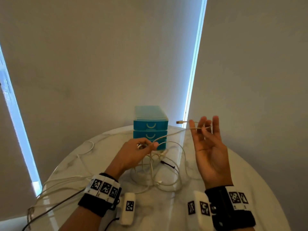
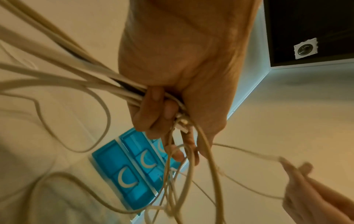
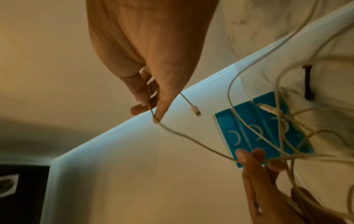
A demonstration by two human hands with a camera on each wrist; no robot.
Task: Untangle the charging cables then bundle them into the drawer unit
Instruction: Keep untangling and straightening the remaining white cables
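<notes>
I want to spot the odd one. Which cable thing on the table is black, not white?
The short black cable lying on the marble table, in front of the blue drawer unit. The other loose cables around it are whitish.

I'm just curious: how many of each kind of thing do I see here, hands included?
Blue drawer unit: 1
Black strap: 1
Hands: 2, the left hand and the right hand, both gripping cable
White cables: a tangle, too knotted to count
Total: 4, plus the tangle
</notes>
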